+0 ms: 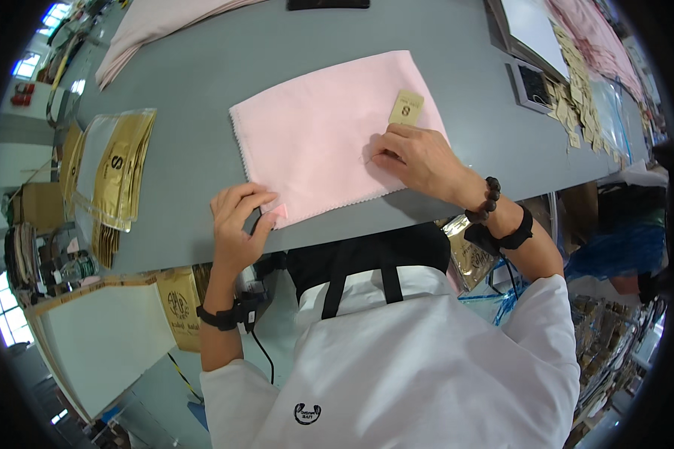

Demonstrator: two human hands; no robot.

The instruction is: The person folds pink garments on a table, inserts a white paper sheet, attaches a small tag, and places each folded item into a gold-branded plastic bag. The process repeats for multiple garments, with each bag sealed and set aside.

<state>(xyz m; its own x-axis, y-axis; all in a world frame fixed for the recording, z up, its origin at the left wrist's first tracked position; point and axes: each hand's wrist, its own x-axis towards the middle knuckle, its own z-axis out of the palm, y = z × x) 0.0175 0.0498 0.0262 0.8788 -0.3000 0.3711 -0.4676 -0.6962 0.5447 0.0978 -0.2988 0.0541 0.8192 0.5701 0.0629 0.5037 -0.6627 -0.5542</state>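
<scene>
A folded pink cloth (326,123) with scalloped stitching along its edges lies flat on the grey table before me. At its near left corner, the thumb and fingers of my left hand (238,219) close on the fabric beside a small pink sewn-in label (280,211). A gold paper hang tag (408,106) bearing print rests on the right part of the cloth. Over the tag's lower end is my right hand (421,157), its fingertips pinched together on what looks like the tag's thin string. The fingers partly hide the string and that end of the tag.
Gold-printed clear pouches (118,163) are stacked at the table's left. More pink fabric (163,25) lies at the far left. On the right are a white box (533,36), a small grey tray (531,84) and a heap of gold tags (575,95). The grey table (185,134) ends just before my body.
</scene>
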